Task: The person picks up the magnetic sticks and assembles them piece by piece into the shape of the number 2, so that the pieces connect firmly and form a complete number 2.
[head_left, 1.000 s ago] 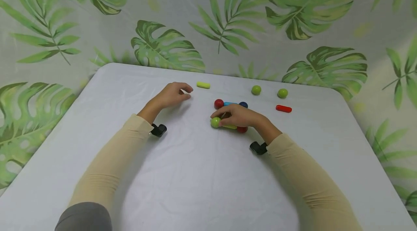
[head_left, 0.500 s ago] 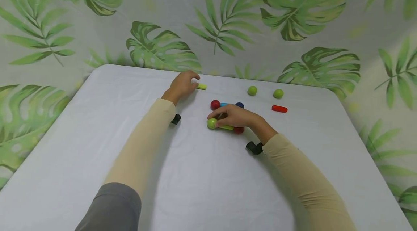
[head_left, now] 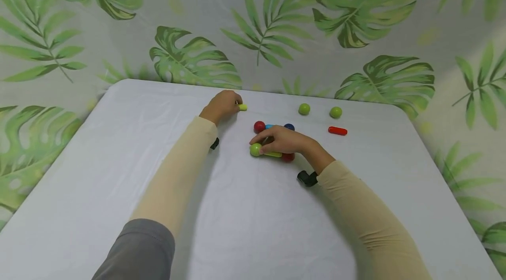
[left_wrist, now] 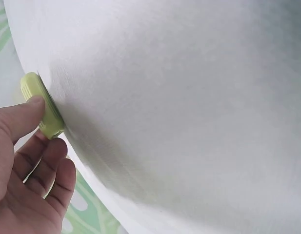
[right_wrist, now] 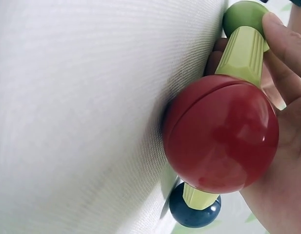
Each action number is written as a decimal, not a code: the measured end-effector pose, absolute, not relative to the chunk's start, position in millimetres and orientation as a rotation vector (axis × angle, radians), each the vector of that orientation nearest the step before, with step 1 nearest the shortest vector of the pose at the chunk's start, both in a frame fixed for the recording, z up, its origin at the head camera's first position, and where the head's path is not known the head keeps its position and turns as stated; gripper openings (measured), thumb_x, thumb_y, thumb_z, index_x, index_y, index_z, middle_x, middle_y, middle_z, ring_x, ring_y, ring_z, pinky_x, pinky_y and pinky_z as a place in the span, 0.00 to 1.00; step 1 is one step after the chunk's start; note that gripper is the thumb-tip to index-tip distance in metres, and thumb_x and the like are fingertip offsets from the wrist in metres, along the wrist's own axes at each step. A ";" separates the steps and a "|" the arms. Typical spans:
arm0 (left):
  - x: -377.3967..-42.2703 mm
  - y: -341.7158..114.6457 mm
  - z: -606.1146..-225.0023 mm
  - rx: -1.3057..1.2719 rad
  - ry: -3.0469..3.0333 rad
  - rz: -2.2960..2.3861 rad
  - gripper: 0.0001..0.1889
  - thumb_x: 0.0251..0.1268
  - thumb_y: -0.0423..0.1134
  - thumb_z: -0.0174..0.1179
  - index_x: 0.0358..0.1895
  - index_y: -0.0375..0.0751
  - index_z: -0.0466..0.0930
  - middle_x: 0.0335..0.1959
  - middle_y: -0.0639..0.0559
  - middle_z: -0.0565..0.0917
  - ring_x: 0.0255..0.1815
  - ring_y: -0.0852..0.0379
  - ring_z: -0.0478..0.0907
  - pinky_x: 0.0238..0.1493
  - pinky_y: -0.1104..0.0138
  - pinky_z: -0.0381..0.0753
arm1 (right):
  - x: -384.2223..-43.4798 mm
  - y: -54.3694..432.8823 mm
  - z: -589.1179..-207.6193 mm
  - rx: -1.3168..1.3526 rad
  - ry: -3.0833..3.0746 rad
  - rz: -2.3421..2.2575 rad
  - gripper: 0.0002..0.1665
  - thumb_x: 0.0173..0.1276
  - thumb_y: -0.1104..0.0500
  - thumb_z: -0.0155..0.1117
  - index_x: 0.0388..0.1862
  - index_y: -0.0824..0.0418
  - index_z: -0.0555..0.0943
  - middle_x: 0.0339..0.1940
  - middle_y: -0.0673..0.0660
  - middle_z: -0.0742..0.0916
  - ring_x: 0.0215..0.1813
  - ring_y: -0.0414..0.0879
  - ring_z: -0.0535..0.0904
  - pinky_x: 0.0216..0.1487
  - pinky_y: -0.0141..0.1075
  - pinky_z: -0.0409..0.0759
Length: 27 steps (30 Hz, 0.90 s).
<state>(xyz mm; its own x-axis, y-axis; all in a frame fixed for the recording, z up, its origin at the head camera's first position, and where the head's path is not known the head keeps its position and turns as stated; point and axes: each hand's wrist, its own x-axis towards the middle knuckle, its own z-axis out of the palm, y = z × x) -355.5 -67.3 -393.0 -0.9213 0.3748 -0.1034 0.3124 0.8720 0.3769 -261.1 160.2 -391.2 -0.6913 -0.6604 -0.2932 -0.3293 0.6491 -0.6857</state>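
Note:
My left hand (head_left: 222, 105) is at the far side of the table, its thumb and fingers pinching a yellow-green ridged rod (left_wrist: 43, 104). In the head view part of that rod is covered by the fingers. My right hand (head_left: 285, 140) holds a green ball (head_left: 255, 149) between thumb and fingers. A yellow-green rod (right_wrist: 242, 54) joins this ball to a red ball (right_wrist: 221, 134). Below the red ball in the right wrist view, another short yellow-green piece (right_wrist: 199, 197) leads toward a dark blue ball (right_wrist: 195, 207). Behind the right hand lie a second red ball (head_left: 259, 127) and a light blue rod (head_left: 269, 126).
Two loose green balls, the nearer-left one (head_left: 304, 109) and the right one (head_left: 336, 112), lie toward the back edge. A red rod (head_left: 337, 131) lies to their front right. The table has a white cloth (head_left: 253, 227), and a leaf-patterned cloth (head_left: 276, 16) hangs behind it.
My left hand has reached rightward and away to the yellow-green rod and now pinches it. The right hand keeps its hold on the green ball; the view has shifted slightly.

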 end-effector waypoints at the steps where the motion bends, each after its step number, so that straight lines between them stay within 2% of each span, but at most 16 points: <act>1: -355.0 -68.1 -393.0 0.530 2.869 0.541 0.16 0.68 0.33 0.55 0.57 0.38 0.82 0.54 0.43 0.85 0.55 0.48 0.79 0.63 0.56 0.76 | -261.1 160.4 -391.3 -0.771 2.335 -0.829 0.20 0.67 0.57 0.68 0.58 0.48 0.84 0.58 0.52 0.85 0.57 0.46 0.79 0.60 0.41 0.78; 7: -350.8 -73.9 -392.7 0.539 2.876 0.515 0.15 0.68 0.33 0.56 0.55 0.36 0.83 0.55 0.42 0.85 0.59 0.46 0.78 0.66 0.56 0.74 | -261.6 160.0 -392.5 -0.773 2.323 -0.834 0.20 0.67 0.57 0.68 0.58 0.49 0.84 0.58 0.52 0.85 0.58 0.46 0.79 0.60 0.40 0.78; 27: -329.4 -118.3 -390.0 0.605 2.793 0.435 0.16 0.67 0.36 0.62 0.55 0.37 0.82 0.53 0.40 0.83 0.55 0.45 0.77 0.61 0.53 0.75 | -264.3 159.9 -392.6 -0.749 2.328 -0.807 0.20 0.67 0.56 0.68 0.58 0.46 0.84 0.58 0.52 0.85 0.57 0.47 0.78 0.60 0.40 0.77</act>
<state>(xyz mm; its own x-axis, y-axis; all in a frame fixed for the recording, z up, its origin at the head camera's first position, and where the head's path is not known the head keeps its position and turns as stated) -329.4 -118.3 -390.0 -0.8826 0.4354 -0.1776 0.3607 0.8692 0.3383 -264.3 159.9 -392.6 -0.6881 -0.6528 -0.3169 -0.3164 0.6629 -0.6785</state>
